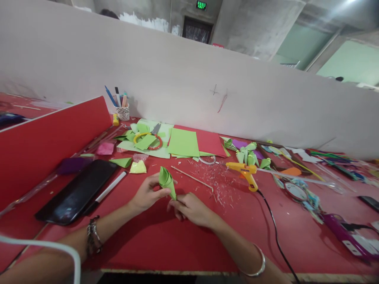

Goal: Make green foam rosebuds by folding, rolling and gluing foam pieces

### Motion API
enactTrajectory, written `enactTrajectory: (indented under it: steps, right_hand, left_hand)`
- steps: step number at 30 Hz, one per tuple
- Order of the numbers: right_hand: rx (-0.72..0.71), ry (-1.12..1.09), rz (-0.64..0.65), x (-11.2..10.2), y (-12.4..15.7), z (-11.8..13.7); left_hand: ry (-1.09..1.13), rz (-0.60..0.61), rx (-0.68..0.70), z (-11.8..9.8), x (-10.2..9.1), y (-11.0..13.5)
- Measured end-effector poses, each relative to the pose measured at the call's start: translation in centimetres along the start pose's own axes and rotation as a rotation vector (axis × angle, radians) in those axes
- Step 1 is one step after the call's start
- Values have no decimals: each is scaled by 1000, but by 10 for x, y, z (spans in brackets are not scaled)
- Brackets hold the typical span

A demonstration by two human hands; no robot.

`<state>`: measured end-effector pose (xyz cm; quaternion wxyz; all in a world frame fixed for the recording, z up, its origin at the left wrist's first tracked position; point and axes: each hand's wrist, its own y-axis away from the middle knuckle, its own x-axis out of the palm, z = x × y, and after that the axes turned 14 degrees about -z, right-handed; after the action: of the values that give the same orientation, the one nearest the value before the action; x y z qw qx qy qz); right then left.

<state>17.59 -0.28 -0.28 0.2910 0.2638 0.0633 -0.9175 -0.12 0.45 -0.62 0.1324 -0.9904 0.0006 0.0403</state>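
Observation:
A green paper cone (166,181) stands upright between my two hands, its rolled opening at the top. My left hand (150,192) pinches its upper side between thumb and fingers. Down at the pointed tip, my right hand (189,208) has its fingers closed on the same cone. Just beyond the hands lies a thin wooden stick (192,178). A small bag of yellow clay (138,166) and another green cone (122,162) rest to the left of them.
A yellow glue gun (244,173) with a black cord lies to the right, near finished green cones (248,153). Scissors (148,139) sit on paper scraps at the back, beside green sheets (184,142). A black phone (78,191) and a marker (108,189) lie left. A purple power strip (349,236) is far right.

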Motion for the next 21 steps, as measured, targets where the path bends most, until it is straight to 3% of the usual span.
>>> enactTrajectory:
  steps: [12,21]
  right_hand:
    - [11,-58,30,-2,1,0]
    - [11,-114,24,-4,0,-2]
  left_hand:
    - [-26,-5,70,-7,0,0]
    - [61,-2,-30,-7,2,1]
